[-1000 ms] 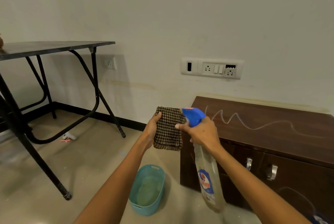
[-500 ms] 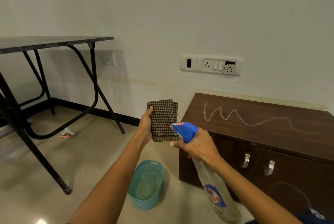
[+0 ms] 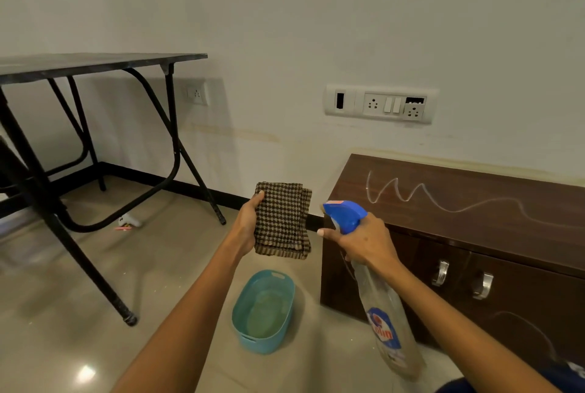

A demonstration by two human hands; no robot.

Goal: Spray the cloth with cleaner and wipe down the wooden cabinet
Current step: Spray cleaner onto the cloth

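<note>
My left hand (image 3: 248, 224) holds a folded brown houndstooth cloth (image 3: 281, 220) upright in front of me. My right hand (image 3: 364, 242) grips a clear spray bottle (image 3: 384, 323) with a blue trigger head (image 3: 346, 213), its nozzle pointing left at the cloth from a short gap. One finger lies along the trigger. The dark wooden cabinet (image 3: 474, 218) stands low against the wall on the right, with a white squiggly line (image 3: 421, 193) drawn across its top and another mark on its front door.
A teal plastic tub (image 3: 264, 310) sits on the floor below my hands, left of the cabinet. A black folding table (image 3: 95, 64) stands at the left. Small litter (image 3: 128, 223) lies under it. A switch and socket panel (image 3: 380, 104) is on the wall above the cabinet.
The bottle's nozzle has drawn back from the cloth and dropped a little, leaving a gap. The cloth has stayed upright in my left hand.
</note>
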